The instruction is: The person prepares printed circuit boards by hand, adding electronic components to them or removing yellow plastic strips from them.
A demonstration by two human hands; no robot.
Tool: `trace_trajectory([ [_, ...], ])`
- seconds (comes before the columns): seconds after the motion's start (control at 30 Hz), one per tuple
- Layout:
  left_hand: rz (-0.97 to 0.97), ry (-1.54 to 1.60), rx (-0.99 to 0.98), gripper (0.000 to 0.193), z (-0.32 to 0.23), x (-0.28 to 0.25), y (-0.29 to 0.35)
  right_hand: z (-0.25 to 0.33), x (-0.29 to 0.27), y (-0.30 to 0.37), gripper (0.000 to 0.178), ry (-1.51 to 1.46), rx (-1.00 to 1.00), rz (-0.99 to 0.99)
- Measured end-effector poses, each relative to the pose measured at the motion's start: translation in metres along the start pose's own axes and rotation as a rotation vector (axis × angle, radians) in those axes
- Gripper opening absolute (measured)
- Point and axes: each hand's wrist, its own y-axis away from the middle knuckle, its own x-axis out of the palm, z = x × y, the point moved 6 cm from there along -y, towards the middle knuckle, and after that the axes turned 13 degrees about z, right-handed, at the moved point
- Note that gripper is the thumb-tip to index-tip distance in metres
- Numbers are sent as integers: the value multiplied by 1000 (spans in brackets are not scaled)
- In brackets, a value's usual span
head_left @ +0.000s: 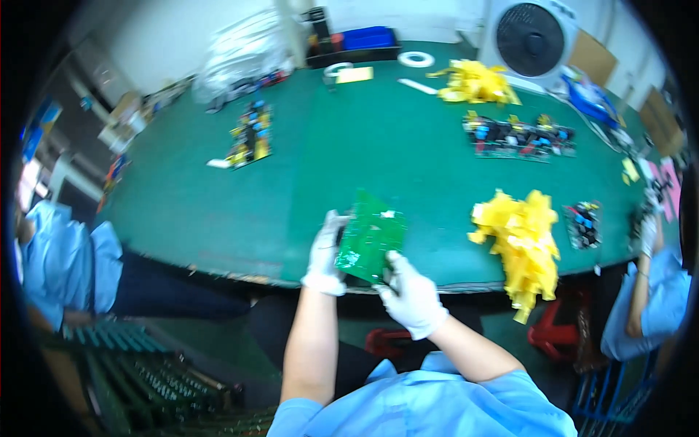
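Note:
Between my two gloved hands a green circuit board is held up, tilted, over the near edge of the table. Its solder side faces me, with shiny spots on it. My left hand grips the board along its left edge, the fingers partly hidden behind it. At the lower right corner my right hand pinches the board between thumb and fingers. Both hands wear white gloves. To the right lies a heap of yellow tape strips, hanging over the table edge, and beside it a small populated circuit board.
On the green table stand a row of populated boards, another board group, more yellow strips, a tape roll and a fan. Co-workers sit at left and right; a red stool stands below.

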Motion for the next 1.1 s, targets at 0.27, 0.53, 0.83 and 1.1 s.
trace_trajectory([
  [0.27,164,-679,245,41,-28,75,6,-25,-19,6,53,-275,-56,-182],
  [0.53,-83,-1954,214,24,-46,159,2,-38,-18,-11,69,-998,247,-164],
  [0.83,174,-1722,121,34,-20,123,-13,-44,-24,8,61,-995,241,-284],
  [1.1,364,188,477,59,-149,24,57,-55,-20,4,55,-914,109,-313],
])
